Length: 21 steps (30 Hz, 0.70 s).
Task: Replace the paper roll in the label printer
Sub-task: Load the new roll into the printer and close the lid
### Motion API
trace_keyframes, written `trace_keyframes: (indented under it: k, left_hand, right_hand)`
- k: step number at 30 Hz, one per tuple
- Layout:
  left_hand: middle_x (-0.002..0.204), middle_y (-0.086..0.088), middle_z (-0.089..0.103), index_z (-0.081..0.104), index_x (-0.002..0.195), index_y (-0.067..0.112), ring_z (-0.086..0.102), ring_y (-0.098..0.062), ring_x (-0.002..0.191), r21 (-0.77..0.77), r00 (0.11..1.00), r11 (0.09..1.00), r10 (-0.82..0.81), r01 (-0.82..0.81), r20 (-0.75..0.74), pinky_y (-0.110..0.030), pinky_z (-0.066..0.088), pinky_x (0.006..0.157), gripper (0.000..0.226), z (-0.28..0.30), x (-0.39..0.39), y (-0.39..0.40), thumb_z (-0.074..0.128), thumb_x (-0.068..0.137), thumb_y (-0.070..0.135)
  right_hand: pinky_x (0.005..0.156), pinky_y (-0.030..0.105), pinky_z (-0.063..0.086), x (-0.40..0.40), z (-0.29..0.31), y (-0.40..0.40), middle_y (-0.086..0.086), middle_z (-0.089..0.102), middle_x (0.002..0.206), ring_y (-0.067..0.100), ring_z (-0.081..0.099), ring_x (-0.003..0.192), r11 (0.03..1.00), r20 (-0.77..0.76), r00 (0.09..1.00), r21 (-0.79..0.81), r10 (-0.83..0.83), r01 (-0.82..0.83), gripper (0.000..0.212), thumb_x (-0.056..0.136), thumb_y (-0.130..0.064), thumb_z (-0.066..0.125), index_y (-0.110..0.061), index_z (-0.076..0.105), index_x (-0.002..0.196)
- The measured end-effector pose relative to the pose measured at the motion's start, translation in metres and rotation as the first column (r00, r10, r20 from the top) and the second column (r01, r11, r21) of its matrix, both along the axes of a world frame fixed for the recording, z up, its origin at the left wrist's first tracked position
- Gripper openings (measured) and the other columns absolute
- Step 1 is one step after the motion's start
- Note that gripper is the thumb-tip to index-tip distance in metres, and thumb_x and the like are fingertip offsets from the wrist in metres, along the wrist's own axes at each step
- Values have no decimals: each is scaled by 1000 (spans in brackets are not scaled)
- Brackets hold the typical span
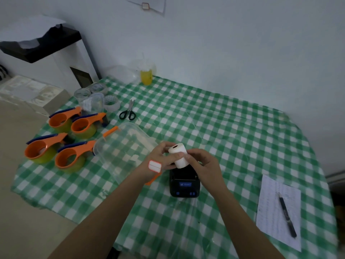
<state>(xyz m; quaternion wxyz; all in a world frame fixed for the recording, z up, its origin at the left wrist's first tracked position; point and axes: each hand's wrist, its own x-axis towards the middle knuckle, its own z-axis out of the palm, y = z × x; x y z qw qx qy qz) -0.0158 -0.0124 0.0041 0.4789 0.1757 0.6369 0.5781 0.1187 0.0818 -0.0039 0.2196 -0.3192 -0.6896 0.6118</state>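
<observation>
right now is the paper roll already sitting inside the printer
No, both the left hand and right hand hold the paper roll above the printer.

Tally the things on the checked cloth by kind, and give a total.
Orange tape dispensers: 4
Loose tape rolls: 3
Scissors: 1
Drink cups: 1
Clear boxes: 1
Label printers: 1
Paper sheets: 1
Pens: 1
Total: 13

Matt white paper roll (178, 155), printer (184, 184) in black plastic, glossy checked cloth (233, 139), 4 shiny orange plastic dispensers (61, 139).
</observation>
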Motion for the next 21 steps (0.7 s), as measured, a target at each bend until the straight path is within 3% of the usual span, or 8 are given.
trace_keyframes:
  k: [3, 6, 9, 11, 15, 16, 18, 21]
  left_hand:
    - [116, -8, 55, 52, 115, 11, 60, -20, 102, -70, 992, 997, -31, 23, -123, -25, 59, 80, 38, -13, 5, 7, 68, 81, 13]
    - [108, -5, 61, 53, 110, 16, 61, -12, 90, -118, 976, 990, -94, 72, -196, -15, 53, 72, 34, -28, 12, 12, 68, 81, 12]
    - [110, -9, 59, 47, 124, 11, 60, -22, 99, -150, 970, 983, -138, 109, -199, -30, 53, 84, 46, -46, 20, 14, 66, 83, 11]
    - [110, -4, 56, 42, 129, 14, 59, -22, 102, -217, 925, 964, -220, 156, -310, -34, 52, 90, 53, -57, 23, 15, 65, 81, 19]
    - [99, -2, 59, 53, 114, 12, 59, -8, 77, -337, 792, 931, -311, 142, -526, -10, 49, 66, 31, -78, 28, 16, 62, 84, 16]
    - [100, -2, 60, 52, 113, 13, 59, -8, 77, -369, 779, 921, -322, 126, -538, -12, 51, 65, 28, -83, 29, 15, 59, 86, 17]
    - [107, -8, 63, 51, 115, 13, 63, -19, 90, -419, 749, 903, -346, 101, -565, -33, 56, 80, 26, -92, 33, 14, 52, 90, 17]
    - [115, -14, 64, 50, 122, 9, 63, -26, 102, -484, 659, 868, -428, 110, -618, -44, 52, 88, 30, -102, 36, 15, 47, 92, 13]
  right_hand:
    - [68, 7, 49, 6, -9, 0, -13, 68, 92, -11, 63, 82, 1000, 51, 999, 19, 2, -3, 20, 78, -10, 72, -18, 64, 95]
    - [77, 17, 53, 13, -22, 3, -14, 67, 95, -5, 63, 88, 998, 134, 991, 68, -26, 17, 24, 76, -13, 74, -20, 63, 96]
    - [83, 30, 56, 19, -39, 6, -12, 67, 95, 3, 63, 89, 990, 221, 975, 139, -33, 2, 25, 77, -19, 74, -20, 64, 100]
    - [82, 32, 56, 22, -50, 10, -4, 68, 101, 11, 64, 89, 970, 291, 957, 234, -4, -67, 29, 77, -25, 73, -21, 64, 105]
    - [81, 33, 52, 19, -74, 19, 6, 67, 114, 23, 63, 97, 860, 419, 901, 415, 108, -296, 32, 80, -19, 70, -15, 61, 111]
    - [78, 34, 53, 17, -80, 21, 9, 67, 113, 26, 65, 97, 802, 420, 898, 488, 131, -345, 32, 79, -14, 71, -11, 62, 109]
    - [74, 37, 57, 14, -90, 24, 14, 69, 109, 30, 67, 94, 703, 430, 885, 573, 180, -421, 34, 73, -5, 74, -6, 64, 105]
    - [74, 39, 57, 8, -102, 27, 17, 69, 108, 32, 68, 94, 671, 457, 866, 580, 201, -462, 35, 69, -2, 75, -3, 65, 102]
